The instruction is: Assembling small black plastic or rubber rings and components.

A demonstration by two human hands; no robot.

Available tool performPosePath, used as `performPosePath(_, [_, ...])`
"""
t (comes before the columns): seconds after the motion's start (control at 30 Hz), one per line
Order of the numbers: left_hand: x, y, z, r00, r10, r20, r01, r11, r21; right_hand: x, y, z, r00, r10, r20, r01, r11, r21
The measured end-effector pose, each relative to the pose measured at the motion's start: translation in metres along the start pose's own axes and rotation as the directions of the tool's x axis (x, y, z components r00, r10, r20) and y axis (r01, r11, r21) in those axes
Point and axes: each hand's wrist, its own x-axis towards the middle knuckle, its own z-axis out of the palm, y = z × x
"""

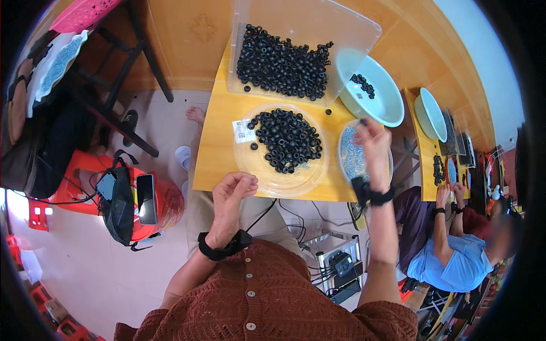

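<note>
Seen from above, a person in a rust-brown buttoned knit top sits at a yellow wooden worktop, with both bare hands over its near side. The left hand is at the front edge, just beside a round clear tray; its thumb and forefinger are drawn together, and whether they grip anything tiny cannot be told. The right hand is raised over a dish of small blue-silver bits, fingers curled; a small dark piece shows at its blurred fingertips, though whether it is gripped cannot be told. A heap of black ring-shaped pieces fills the middle of the tray, with a white printed label at its left rim. Behind the tray, a clear rectangular bin holds many more such pieces. To the bin's right, a pale turquoise basin contains a small cluster of them, and one loose black piece lies on the wood between. Each wrist wears a black strap. To the right, a person in a light blue top works at a similar table with another turquoise basin. At left, a red stool bears a black bag and a phone.
</note>
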Motion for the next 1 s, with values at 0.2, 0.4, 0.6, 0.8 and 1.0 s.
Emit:
performPosePath(0.2, [-0.001, -0.011, -0.002, 0.996, -0.019, 0.086, 0.022, 0.999, -0.035, 0.065, -0.007, -0.03, 0.96, -0.111, -0.255, 0.104, 0.994, -0.042])
performPosePath(0.4, [-0.001, -0.012, -0.009, 0.997, -0.051, 0.054, 0.052, 0.998, -0.029, -0.029, -0.027, 0.046, 0.977, -0.026, 0.212, 0.064, 0.982, -0.176])
performPosePath(0.6, [0.002, -0.011, -0.016, 0.998, -0.055, 0.027, 0.056, 0.998, -0.039, -0.091, -0.011, 0.079, 0.949, -0.058, 0.311, 0.158, 0.938, -0.307])
performPosePath(0.8, [0.0, -0.015, -0.014, 0.997, -0.059, 0.051, 0.062, 0.997, -0.055, -0.104, -0.017, 0.087, 0.942, -0.085, 0.326, 0.205, 0.912, -0.354])
performPosePath(1.0, [0.0, -0.018, -0.013, 0.994, -0.078, 0.077, 0.081, 0.996, -0.047, -0.106, -0.011, 0.092, 0.918, -0.155, 0.365, 0.312, 0.851, -0.422])
